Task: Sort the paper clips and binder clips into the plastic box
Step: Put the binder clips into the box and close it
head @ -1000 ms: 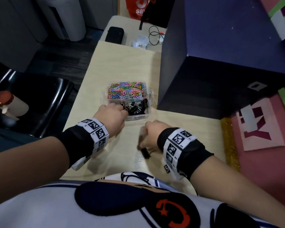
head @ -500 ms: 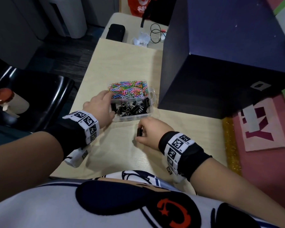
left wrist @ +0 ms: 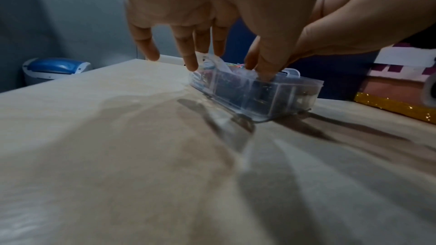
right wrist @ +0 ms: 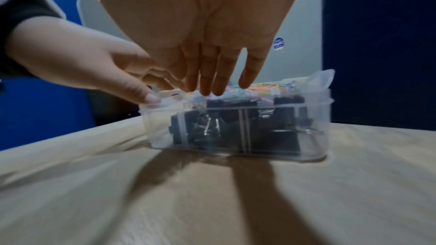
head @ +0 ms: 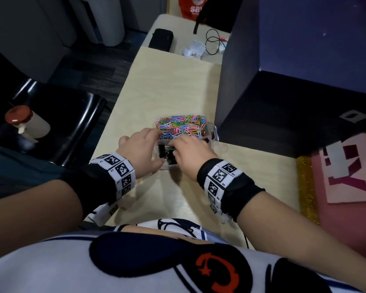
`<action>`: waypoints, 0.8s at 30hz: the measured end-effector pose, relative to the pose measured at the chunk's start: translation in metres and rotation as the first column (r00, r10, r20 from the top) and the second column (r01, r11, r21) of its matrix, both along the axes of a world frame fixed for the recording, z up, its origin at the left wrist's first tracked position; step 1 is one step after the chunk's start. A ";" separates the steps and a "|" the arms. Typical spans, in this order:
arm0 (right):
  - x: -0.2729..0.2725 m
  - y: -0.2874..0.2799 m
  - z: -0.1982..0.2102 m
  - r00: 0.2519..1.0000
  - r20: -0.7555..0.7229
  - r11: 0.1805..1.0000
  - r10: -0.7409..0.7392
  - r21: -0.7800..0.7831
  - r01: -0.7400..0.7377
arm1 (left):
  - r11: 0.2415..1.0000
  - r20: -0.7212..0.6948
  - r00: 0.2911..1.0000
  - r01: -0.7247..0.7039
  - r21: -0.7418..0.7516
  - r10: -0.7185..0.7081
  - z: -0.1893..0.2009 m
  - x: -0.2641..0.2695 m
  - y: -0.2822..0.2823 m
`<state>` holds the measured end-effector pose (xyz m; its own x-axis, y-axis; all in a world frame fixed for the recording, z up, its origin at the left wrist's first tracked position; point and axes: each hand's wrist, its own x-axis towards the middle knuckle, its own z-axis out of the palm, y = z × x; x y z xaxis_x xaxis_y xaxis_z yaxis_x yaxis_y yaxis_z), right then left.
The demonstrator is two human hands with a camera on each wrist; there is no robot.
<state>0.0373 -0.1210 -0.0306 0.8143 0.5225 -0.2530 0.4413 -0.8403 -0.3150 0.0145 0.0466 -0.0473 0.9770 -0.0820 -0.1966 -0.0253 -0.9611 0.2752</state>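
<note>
Not much here to read. The red-orange bag point(head: 195, 7) behind the far end of the table shows white letters "sa" with the rest cut off by a black strap. The pink card point(head: 347, 166) at the right carries big maroon cut-out shapes, and the nearest one reads as a "Y". The wristbands point(head: 119, 168) bear black-and-white square code markers, with tiny characters beside them too small to make out. The round blue sticker point(right wrist: 279, 43) in the right wrist view is blurred

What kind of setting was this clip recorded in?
Probably an office or craft workroom: a pale desk holding a clear plastic box of coloured paper clips and black binder clips, beside a dark blue partition.
</note>
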 end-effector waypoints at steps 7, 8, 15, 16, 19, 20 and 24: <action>-0.002 0.011 -0.006 0.981 -0.081 0.972 0.178 -0.143 -0.188 | 0.999 -0.026 0.999 0.047 -0.016 -0.047 0.001 0.000 0.012; -0.002 0.010 -0.005 0.981 -0.073 0.970 0.178 -0.156 -0.188 | 0.999 -0.039 0.998 0.053 -0.014 -0.053 0.002 0.001 0.015; -0.001 0.019 -0.006 0.994 -0.059 0.969 0.096 -0.224 -0.106 | 0.998 -0.076 0.995 0.058 0.001 -0.058 0.002 0.004 0.014; -0.002 0.022 -0.006 0.994 -0.060 0.965 0.090 -0.241 -0.102 | 0.998 -0.075 0.995 0.059 0.002 -0.058 0.002 0.004 0.014; 0.001 0.029 -0.007 0.993 -0.079 0.946 0.084 -0.307 -0.104 | 0.998 -0.080 0.995 0.065 0.005 -0.065 0.003 0.006 0.015; 0.003 0.032 -0.007 0.992 -0.091 0.936 0.085 -0.334 -0.111 | 0.998 -0.086 0.994 0.067 0.006 -0.066 0.004 0.006 0.015; 0.004 0.039 -0.010 0.994 -0.083 0.906 0.075 -0.410 -0.103 | 0.999 -0.110 0.993 0.053 0.000 -0.053 0.004 0.007 0.016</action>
<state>0.0416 -0.0821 -0.0402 0.7442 0.4290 -0.5120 0.5107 -0.8595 0.0221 0.0215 0.0625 -0.0432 0.9439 -0.1323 -0.3025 -0.0461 -0.9600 0.2761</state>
